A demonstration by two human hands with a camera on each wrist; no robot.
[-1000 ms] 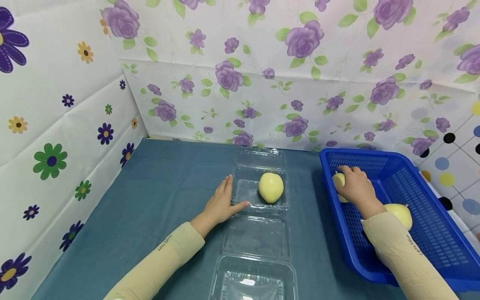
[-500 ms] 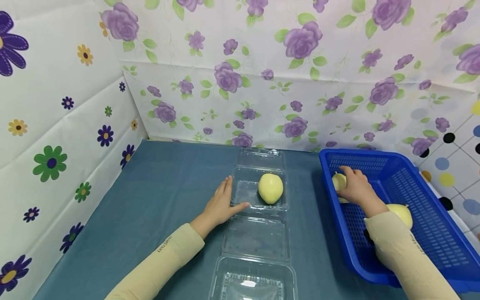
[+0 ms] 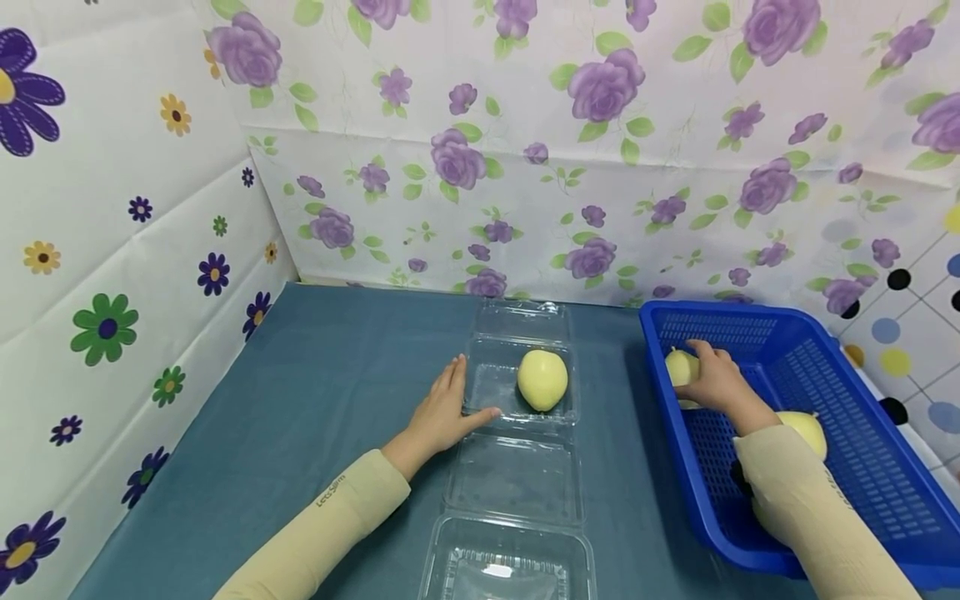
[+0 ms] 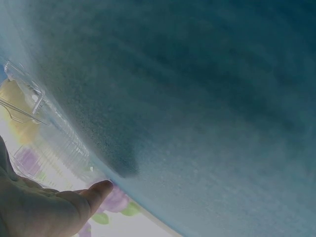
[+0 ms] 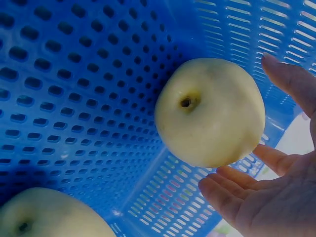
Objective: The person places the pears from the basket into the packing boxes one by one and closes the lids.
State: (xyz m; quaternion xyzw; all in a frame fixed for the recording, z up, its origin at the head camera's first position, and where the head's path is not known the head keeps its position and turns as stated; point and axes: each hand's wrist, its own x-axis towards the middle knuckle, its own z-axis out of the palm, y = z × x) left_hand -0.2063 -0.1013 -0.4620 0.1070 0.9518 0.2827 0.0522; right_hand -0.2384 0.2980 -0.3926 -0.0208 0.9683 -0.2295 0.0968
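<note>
Three pale apples [image 3: 542, 379], two hands [image 3: 442, 412]

Apple [image 3: 542, 379] in open container [image 3: 517, 392]; basket [image 3: 862, 467] right, holding two apples [image 3: 806, 429].

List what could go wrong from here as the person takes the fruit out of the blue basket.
1. The right hand only cups the fruit with loose fingers, so it might slip and drop back.
2. The clear box is light and already holds one fruit; the left hand only rests at its edge, so it could slide or tip.
</note>
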